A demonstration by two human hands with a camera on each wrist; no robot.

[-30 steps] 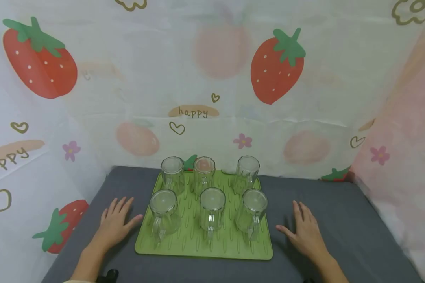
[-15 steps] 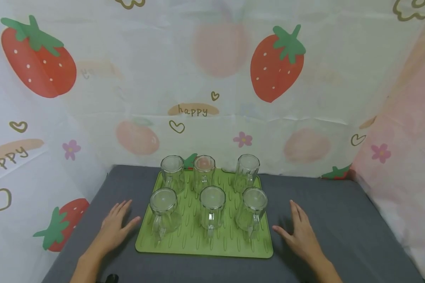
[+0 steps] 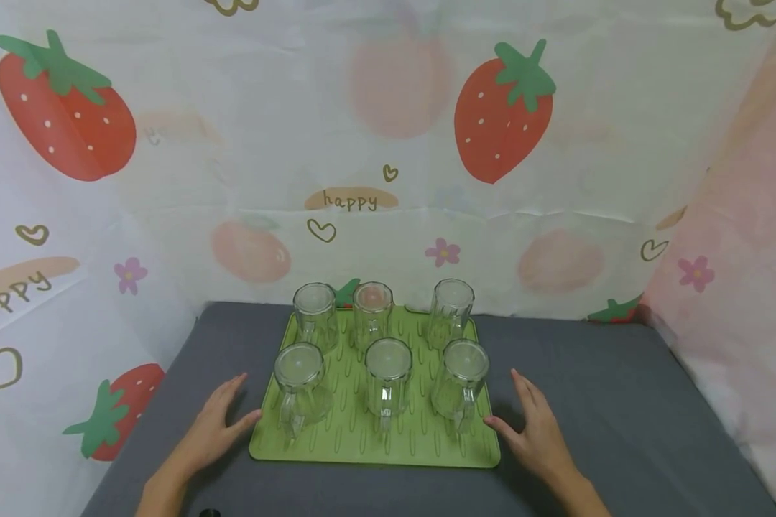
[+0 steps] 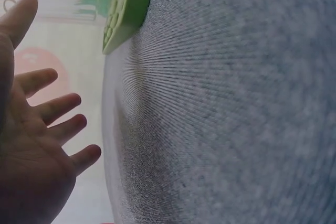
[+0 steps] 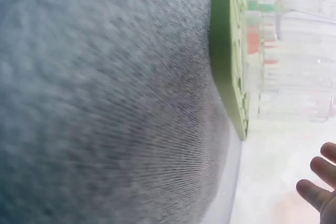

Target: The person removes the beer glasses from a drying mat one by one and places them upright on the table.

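Observation:
Several clear glass mugs stand upside down in two rows on a green ridged drying mat [image 3: 336, 451]. The front row has a left mug [image 3: 300, 384], a middle mug [image 3: 388, 377] and a right mug [image 3: 460, 380], their handles toward me. Beside the mat's left edge is my left hand [image 3: 213, 431], fingers extended and thumb apart, holding nothing. My right hand [image 3: 535, 431] is at the mat's right edge, its thumb tip close to the front right mug. In the left wrist view the left palm [image 4: 37, 177] faces the mat with spread fingers.
A grey cloth [image 3: 634, 416] covers the table under the mat. Behind it and at both sides hangs a white curtain [image 3: 388, 158] printed with strawberries. The back row holds a left mug [image 3: 315, 316], a middle mug [image 3: 372, 312] and a right mug [image 3: 451, 312].
My right hand has moved left, up to the mat's edge. The left hand has shifted slightly and turned more toward the mat. The mugs have stayed in place.

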